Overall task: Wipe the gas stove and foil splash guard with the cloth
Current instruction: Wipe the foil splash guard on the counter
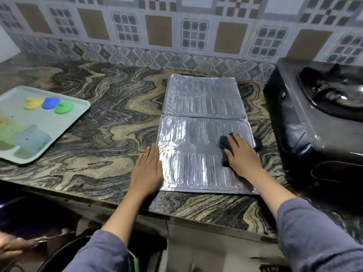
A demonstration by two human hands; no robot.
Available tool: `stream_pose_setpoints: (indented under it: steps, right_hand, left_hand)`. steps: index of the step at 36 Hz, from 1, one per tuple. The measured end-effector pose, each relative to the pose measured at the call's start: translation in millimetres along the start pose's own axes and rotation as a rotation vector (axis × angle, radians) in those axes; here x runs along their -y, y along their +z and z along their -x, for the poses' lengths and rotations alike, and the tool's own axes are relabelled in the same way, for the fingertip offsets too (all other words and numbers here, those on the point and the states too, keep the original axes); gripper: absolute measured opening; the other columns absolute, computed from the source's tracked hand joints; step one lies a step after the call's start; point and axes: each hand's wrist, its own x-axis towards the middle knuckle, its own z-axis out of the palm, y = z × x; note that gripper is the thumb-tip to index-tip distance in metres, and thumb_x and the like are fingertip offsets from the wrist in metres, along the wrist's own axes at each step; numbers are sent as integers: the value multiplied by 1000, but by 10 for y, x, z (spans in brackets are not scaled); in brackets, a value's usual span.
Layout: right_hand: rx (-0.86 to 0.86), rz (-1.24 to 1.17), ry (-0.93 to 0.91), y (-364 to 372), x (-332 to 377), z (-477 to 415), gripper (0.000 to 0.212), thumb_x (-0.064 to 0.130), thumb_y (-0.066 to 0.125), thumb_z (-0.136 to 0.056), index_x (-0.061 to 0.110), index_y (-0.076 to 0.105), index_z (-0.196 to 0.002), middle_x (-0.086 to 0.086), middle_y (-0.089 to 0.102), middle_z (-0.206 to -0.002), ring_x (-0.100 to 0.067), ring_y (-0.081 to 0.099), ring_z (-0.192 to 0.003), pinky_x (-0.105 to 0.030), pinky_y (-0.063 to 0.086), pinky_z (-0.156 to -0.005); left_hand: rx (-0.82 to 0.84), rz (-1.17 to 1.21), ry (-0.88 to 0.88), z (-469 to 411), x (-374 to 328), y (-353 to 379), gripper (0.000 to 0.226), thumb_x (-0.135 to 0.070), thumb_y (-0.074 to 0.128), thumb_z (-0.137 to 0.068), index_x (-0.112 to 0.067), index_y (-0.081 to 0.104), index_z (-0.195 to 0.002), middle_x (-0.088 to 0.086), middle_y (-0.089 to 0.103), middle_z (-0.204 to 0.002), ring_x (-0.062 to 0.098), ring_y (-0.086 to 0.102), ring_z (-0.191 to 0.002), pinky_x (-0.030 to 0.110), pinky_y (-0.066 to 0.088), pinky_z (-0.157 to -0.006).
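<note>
The silver foil splash guard (198, 118) lies flat on the marbled counter, folded open into ribbed panels. My right hand (242, 156) presses a dark cloth (225, 143) onto the guard's near right panel; the cloth pokes out past my fingers and at the guard's right edge. My left hand (147, 173) lies flat with fingers together, palm down, on the guard's near left edge and the counter. The black gas stove (306, 114) stands at the right, its burner partly cut off by the frame.
A pale green tray (64, 124) with yellow, blue and green round pieces and some coloured patches sits at the left. The tiled wall (176, 36) runs behind the counter. The counter's front edge (176, 211) is just below the guard.
</note>
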Motion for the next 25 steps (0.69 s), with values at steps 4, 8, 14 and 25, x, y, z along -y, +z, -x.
stream_pose_setpoints:
  steps: [4, 8, 14, 25]
  right_hand:
    - [28, -7, 113, 9, 40, 176, 57, 39, 27, -99, 17, 11, -149, -2, 6, -158, -24, 11, -144, -41, 18, -117]
    - [-3, -20, 164, 40, 139, 373, 56, 38, 27, -100, 16, 12, -149, -2, 5, -158, -24, 11, -144, -41, 18, -115]
    - [-58, -30, 236, 141, 297, 571, 55, 39, 24, -99, 19, 10, -149, 0, 4, -159, -23, 8, -145, -40, 13, -116]
    - [-68, -52, 259, 151, 368, 627, 55, 39, 24, -99, 20, 10, -149, 0, 4, -159, -23, 6, -145, -41, 11, -117]
  left_hand:
    - [-9, 6, 1, 0, -1, 6, 55, -30, 13, -98, -16, -2, -148, -2, -5, -158, 9, -5, -145, 31, -2, -118]
    - [-11, 3, 2, -4, -4, 9, 55, -30, 14, -98, -16, -1, -149, -2, -4, -158, 9, -4, -145, 32, -1, -118]
    - [-10, 15, 13, 8, -16, -24, 54, -28, 16, -98, -15, 1, -149, 0, -3, -158, 12, -2, -146, 32, 0, -117]
    - [101, 116, 131, 89, 136, -176, 57, -29, 23, -100, -15, -3, -148, 0, -9, -157, 13, -6, -145, 30, -3, -117]
